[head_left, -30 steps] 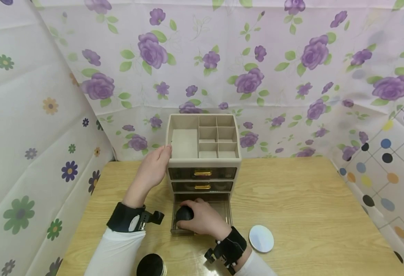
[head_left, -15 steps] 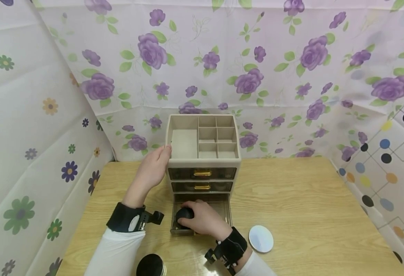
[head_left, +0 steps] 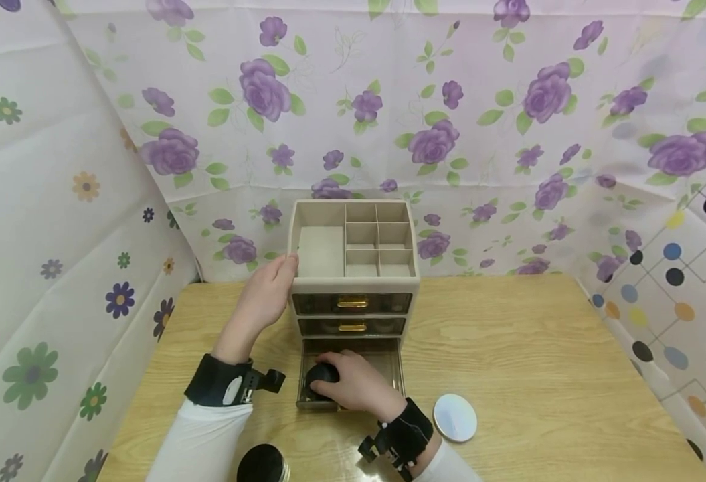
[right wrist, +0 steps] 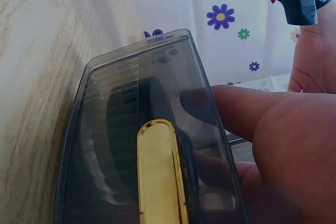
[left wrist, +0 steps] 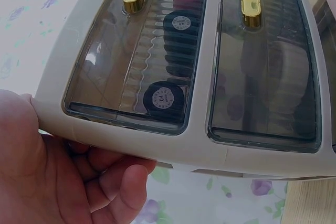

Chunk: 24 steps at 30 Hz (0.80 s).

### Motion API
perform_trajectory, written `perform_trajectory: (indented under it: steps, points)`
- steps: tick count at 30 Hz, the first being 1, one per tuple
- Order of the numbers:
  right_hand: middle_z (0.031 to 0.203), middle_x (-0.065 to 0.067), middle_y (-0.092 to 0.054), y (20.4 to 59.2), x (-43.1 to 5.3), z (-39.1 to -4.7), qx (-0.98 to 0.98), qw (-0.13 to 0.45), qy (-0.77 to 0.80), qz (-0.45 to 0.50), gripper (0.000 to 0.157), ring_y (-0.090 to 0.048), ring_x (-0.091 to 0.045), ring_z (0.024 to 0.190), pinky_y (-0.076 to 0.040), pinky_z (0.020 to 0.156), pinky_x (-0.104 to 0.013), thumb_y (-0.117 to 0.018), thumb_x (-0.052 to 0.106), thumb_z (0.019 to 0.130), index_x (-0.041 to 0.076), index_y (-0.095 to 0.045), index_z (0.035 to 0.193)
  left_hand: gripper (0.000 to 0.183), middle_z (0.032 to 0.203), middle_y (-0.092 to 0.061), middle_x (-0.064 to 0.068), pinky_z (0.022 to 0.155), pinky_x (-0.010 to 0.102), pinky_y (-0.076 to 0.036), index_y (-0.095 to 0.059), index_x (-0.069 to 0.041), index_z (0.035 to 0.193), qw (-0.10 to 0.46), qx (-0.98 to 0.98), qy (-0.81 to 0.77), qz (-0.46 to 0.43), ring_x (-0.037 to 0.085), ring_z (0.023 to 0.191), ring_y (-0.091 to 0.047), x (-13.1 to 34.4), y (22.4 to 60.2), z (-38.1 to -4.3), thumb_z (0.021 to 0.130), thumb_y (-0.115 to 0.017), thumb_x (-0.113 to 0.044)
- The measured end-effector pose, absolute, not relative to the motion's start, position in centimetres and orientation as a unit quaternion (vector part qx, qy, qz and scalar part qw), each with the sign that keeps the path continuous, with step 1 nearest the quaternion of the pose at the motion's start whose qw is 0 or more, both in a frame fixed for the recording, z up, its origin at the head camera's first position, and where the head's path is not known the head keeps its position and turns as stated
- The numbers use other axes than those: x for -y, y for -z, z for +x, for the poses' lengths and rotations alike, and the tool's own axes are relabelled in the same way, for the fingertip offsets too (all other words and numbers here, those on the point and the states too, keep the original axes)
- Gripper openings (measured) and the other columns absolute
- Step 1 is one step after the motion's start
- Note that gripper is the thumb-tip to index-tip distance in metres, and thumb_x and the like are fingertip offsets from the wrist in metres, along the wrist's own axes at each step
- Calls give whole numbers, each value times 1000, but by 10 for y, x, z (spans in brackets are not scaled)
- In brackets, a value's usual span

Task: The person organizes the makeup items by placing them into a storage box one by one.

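A cream desktop drawer organizer (head_left: 355, 284) stands on the table, its bottom drawer (head_left: 391, 365) pulled out and the upper two closed. My left hand (head_left: 263, 294) grips its upper left side; in the left wrist view, the fingers (left wrist: 113, 182) curl at the cabinet's edge. Inside the open drawer, my right hand (head_left: 359, 381) holds a black round-topped object (head_left: 321, 380) at the drawer's left end. Through the smoky drawer front (right wrist: 105, 156), the right wrist view shows the object's dark round shape. The gold handle (right wrist: 160, 177) is untouched, and my palm hides part of the drawer.
On the table right of the drawer lies a round white disc (head_left: 456, 418). A black-lidded jar (head_left: 262, 463) stands at the front left. Several small round-labelled items (left wrist: 163, 98) show through an upper drawer. Flowered cloth (head_left: 353, 107) hangs behind the table.
The black object has sunk slightly lower in the drawer, and my right thumb has shifted a little on it. My left hand stays at the same place on the organizer.
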State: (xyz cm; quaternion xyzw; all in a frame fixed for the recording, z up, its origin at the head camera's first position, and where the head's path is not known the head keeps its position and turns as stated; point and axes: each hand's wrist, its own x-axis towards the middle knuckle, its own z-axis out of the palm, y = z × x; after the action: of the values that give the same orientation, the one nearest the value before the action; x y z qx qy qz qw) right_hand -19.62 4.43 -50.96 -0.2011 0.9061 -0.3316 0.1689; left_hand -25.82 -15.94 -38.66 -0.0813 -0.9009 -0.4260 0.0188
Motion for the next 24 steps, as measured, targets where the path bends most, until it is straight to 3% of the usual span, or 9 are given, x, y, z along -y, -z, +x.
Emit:
perform_trajectory:
  steps: [4,7,18,24]
  points:
    - [127,-9,-67,510,-47,-195,-903,170,337,-203,55,-62,-18,99,-51,82,-36,-71,49,101,19,-65,147,58,93,-53,15,78,47,-47,-56,-9,105,20,902,424,-80,33,87,-56,159,386,-258,115,-23,-55]
    - [133,-10,-67,508,-49,-193,-902,169,341,-202,56,-65,-22,108,-53,88,-40,-70,49,102,20,-63,149,58,97,-56,16,77,46,-49,-57,-9,109,19,900,428,-77,32,87,-58,159,387,-258,115,-23,-55]
    - [139,-6,-67,499,-76,-180,-882,151,393,-211,52,-64,-26,125,-52,102,-47,-66,47,105,19,-63,150,56,87,-51,15,70,41,-49,-52,-8,100,19,893,443,-82,30,75,-56,160,389,-257,116,-24,-54]
    - [140,-6,-68,493,-98,-174,-865,152,420,-229,52,-68,-27,120,-56,99,-43,-64,45,107,15,-62,149,56,94,-55,16,71,41,-50,-54,-8,104,18,893,442,-82,30,79,-58,159,389,-258,116,-25,-54]
